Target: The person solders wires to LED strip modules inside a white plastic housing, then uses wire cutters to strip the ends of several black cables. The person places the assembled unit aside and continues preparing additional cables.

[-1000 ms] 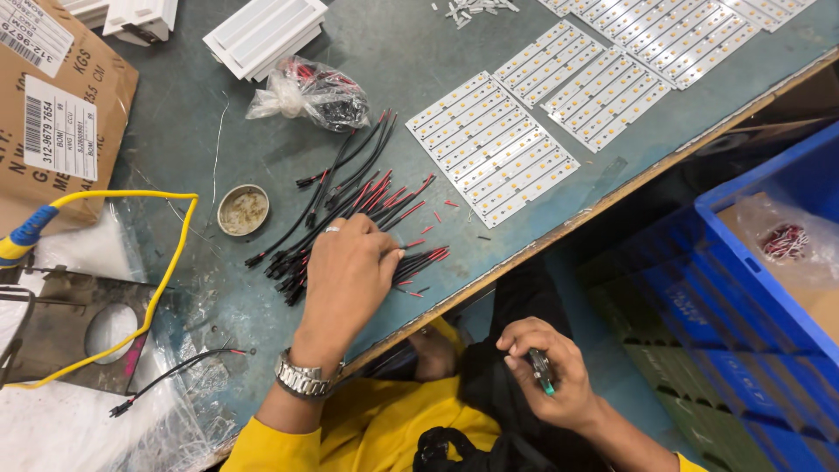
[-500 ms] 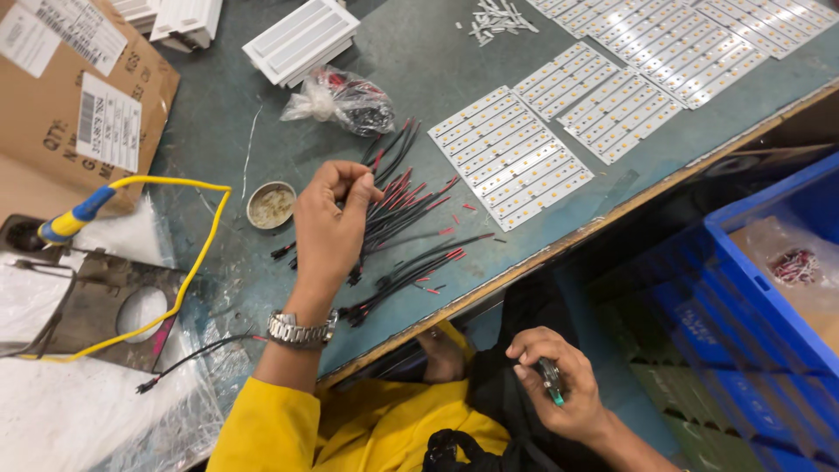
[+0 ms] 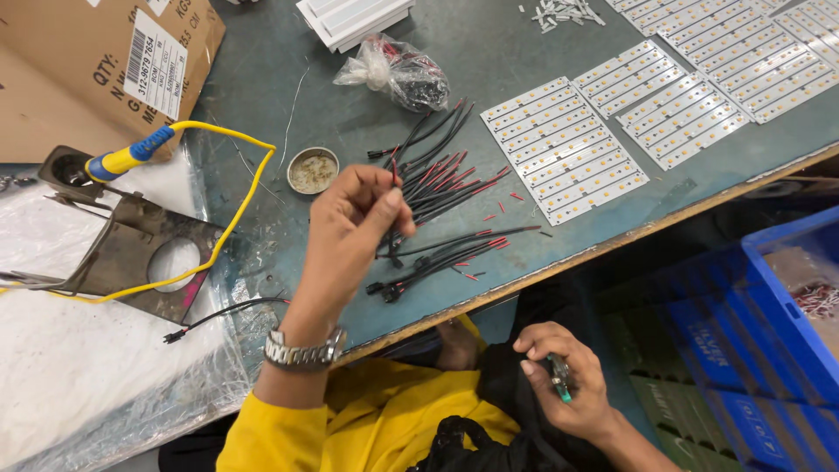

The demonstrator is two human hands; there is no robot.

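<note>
Head view: your left hand (image 3: 350,232) is raised over the table (image 3: 489,52), thumb and fingertips pinching one short wire lead (image 3: 395,164) whose red tip sticks up above the fingers; its long axis runs roughly upright, leaning a bit, lower end hidden by the hand. Just past the hand sits the pile of black-and-red wire leads (image 3: 437,210), fanned with the long axes running from lower left to upper right, red ends mostly upper right, black connector ends toward you. Table edge (image 3: 612,245) runs diagonally just right of the pile; little room there. Open tabletop between pile and small round tin (image 3: 313,170). LED strip panels (image 3: 564,149) lie right of the pile, close. Your right hand (image 3: 564,385) is below the table edge over your lap, curled around a small green-tipped tool (image 3: 560,381).
</note>
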